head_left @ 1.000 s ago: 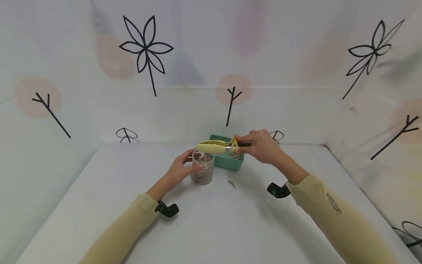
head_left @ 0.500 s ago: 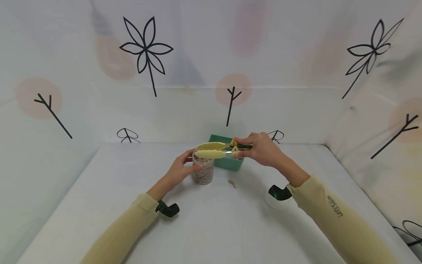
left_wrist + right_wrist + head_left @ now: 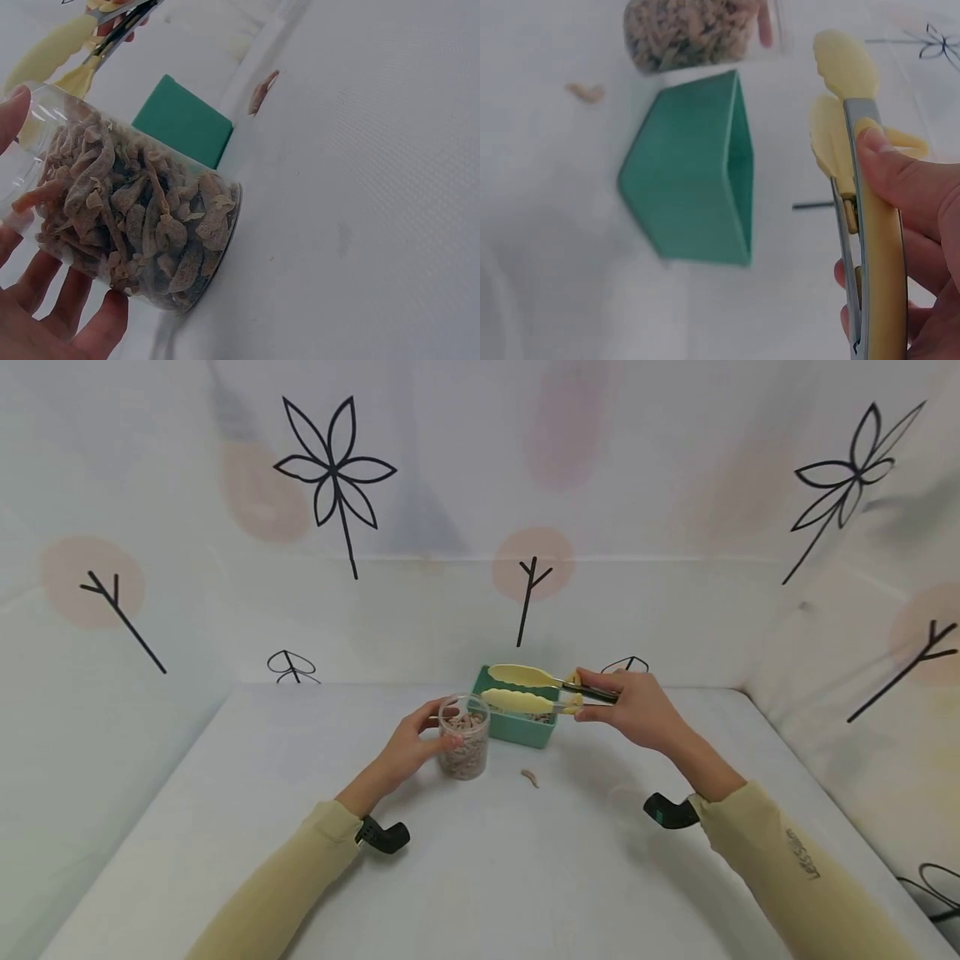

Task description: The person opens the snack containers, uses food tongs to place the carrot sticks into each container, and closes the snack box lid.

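Note:
My left hand (image 3: 401, 747) grips a clear jar (image 3: 465, 758) standing on the table, full of brownish-grey dried strips and chunks. Thumb and fingers curl round its side in the left wrist view. In my right hand (image 3: 637, 710) is a pair of tongs (image 3: 881, 255) with yellow scalloped tips. The tips are apart, with nothing visible between them. They hang above the green rectangular box (image 3: 513, 731), right behind the jar. Some similar pieces show inside that box in the head view; the tongs hide part of its inside.
One loose dried piece (image 3: 530, 778) lies on the white table (image 3: 480, 877), in front of the box. A pale wall (image 3: 420, 618) with printed plant drawings rises behind the table. Dark wrist cameras stick out below both sleeves.
My right hand has moved the tongs rightward, from over the jar's mouth to over the green box. The tips have spread wider apart. My left hand and the jar stay in place.

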`<state>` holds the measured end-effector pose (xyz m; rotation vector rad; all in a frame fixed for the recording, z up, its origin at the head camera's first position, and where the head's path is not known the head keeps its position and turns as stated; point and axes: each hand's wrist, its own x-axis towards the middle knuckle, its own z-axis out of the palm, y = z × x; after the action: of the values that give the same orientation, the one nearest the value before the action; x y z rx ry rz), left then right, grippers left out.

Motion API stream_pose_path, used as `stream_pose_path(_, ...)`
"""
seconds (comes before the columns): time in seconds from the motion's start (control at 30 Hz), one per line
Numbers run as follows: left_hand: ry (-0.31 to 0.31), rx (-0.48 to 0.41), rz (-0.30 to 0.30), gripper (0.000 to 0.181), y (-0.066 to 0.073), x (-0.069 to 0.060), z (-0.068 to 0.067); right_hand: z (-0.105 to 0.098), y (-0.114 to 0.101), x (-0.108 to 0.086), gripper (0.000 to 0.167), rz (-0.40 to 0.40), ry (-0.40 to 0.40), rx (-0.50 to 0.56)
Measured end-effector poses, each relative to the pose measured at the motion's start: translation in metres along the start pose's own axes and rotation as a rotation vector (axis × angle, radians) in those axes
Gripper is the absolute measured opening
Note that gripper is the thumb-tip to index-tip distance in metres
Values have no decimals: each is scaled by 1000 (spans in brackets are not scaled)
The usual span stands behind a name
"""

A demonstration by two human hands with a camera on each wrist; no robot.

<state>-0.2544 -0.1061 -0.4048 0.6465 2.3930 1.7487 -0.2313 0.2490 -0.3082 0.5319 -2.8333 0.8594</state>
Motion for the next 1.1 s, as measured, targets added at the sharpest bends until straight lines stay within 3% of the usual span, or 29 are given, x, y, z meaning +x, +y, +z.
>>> stream_pose_path(0.37,-27,-20,30,66,2,1,-2,-11,80,-50,84,184,51,-80)
stream_pose_path(0.67,-20,-23,-14,67,1,-6,3,12,139,-96,96,318,12,-71)
stream_pose_path(0.83,-34,-30,-37,67,-1,-8,8,23,151,-110,103,324,7,-50)
stream_pose_path(1.1,-13,-34,-4,67,5,-3,2,21,150,-99,111,332,6,-64)
